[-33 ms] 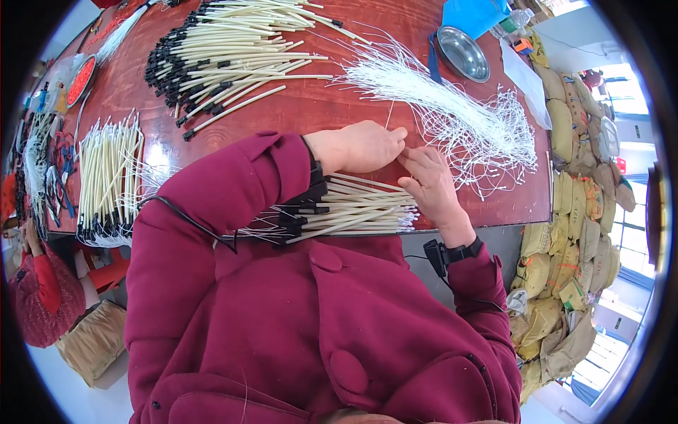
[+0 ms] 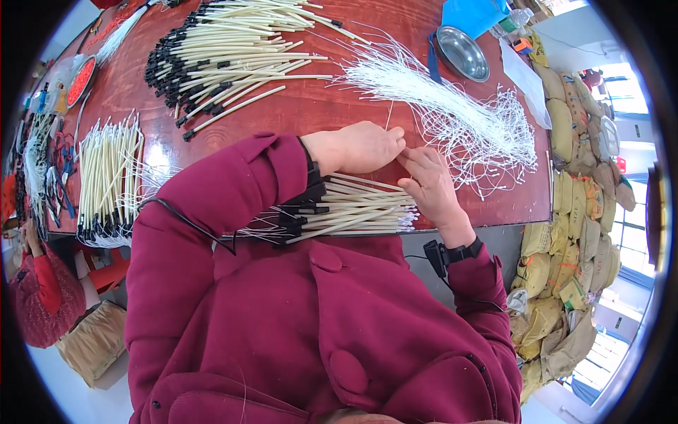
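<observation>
My left hand (image 2: 364,146) is closed, its thumb and finger pinched at the fingertips of my right hand. A thin white string (image 2: 390,113) stands up from the pinched fingers of my left hand. My right hand (image 2: 429,180) has its fingers pressed together against the left fingertips; what it grips is hidden. Just below both hands lies a bundle of cream tubes (image 2: 353,208) with black ends and white tips, along the table's near edge. A loose heap of white strings (image 2: 452,106) spreads beyond my right hand.
A large pile of cream tubes with black ends (image 2: 233,56) lies far left on the red table (image 2: 296,106). Another bundle of tubes (image 2: 109,173) is at left. A metal bowl (image 2: 462,53) sits far right. Stacked sacks (image 2: 565,219) stand right; a co-worker's sleeve (image 2: 48,283) shows at left.
</observation>
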`<action>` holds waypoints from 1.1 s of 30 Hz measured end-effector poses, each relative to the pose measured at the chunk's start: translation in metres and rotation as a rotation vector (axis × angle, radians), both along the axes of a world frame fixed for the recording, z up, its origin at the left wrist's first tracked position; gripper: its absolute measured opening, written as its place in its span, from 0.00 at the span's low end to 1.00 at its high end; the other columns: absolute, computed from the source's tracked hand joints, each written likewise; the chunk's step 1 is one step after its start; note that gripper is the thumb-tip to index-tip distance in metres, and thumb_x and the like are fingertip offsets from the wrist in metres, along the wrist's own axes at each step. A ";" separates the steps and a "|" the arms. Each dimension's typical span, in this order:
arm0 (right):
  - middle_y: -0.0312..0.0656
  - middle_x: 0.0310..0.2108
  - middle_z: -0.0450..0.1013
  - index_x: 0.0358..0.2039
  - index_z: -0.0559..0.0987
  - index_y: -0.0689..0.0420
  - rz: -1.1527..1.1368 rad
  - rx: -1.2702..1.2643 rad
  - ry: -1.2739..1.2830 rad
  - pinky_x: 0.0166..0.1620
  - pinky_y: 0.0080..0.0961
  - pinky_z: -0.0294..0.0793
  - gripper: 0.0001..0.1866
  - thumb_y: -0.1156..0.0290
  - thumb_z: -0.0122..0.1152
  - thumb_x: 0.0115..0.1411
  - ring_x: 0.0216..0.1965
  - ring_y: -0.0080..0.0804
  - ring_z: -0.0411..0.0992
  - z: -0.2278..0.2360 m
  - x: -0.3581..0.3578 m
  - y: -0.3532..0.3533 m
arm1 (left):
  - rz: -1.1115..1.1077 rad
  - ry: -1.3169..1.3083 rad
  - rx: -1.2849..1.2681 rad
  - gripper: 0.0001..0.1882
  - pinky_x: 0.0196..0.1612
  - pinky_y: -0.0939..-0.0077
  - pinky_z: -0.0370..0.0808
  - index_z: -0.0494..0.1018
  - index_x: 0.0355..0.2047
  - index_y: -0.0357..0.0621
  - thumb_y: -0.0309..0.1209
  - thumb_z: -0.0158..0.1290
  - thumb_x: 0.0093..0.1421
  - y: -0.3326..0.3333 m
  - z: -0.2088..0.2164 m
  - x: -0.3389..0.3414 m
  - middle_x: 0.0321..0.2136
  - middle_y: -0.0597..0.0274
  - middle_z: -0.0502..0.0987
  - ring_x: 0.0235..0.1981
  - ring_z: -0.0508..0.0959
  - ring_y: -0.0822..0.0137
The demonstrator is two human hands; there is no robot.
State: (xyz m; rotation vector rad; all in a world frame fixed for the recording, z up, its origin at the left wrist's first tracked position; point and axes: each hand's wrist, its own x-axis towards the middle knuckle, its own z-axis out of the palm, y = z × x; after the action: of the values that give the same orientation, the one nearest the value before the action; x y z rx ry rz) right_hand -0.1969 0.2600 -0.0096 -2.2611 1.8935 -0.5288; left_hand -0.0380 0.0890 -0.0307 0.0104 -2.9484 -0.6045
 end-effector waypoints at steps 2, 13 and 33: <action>0.44 0.56 0.75 0.53 0.80 0.65 0.021 0.011 0.010 0.60 0.42 0.66 0.31 0.48 0.58 0.63 0.55 0.45 0.69 0.000 0.001 0.002 | 0.053 -0.039 0.123 0.06 0.38 0.54 0.78 0.74 0.35 0.40 0.29 0.52 0.62 0.001 0.007 0.011 0.37 0.52 0.79 0.37 0.81 0.48; 0.47 0.65 0.68 0.59 0.74 0.67 0.036 0.045 0.082 0.65 0.43 0.63 0.38 0.42 0.52 0.66 0.61 0.50 0.65 -0.001 -0.008 0.000 | 0.571 0.198 0.321 0.05 0.33 0.64 0.73 0.75 0.33 0.36 0.27 0.55 0.63 -0.040 0.039 0.164 0.26 0.51 0.78 0.28 0.78 0.54; 0.51 0.67 0.65 0.61 0.71 0.71 0.024 0.082 0.181 0.66 0.43 0.61 0.38 0.46 0.54 0.66 0.63 0.51 0.63 0.003 -0.002 -0.031 | 1.020 -0.102 0.150 0.10 0.38 0.52 0.76 0.75 0.35 0.40 0.34 0.59 0.59 -0.045 0.031 0.203 0.28 0.51 0.79 0.35 0.80 0.46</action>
State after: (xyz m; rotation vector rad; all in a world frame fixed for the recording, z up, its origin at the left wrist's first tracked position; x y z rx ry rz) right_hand -0.1985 0.2291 -0.0062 -2.3458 1.9258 -0.2451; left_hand 0.1650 0.0435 0.0006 1.4546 -2.4619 -0.6238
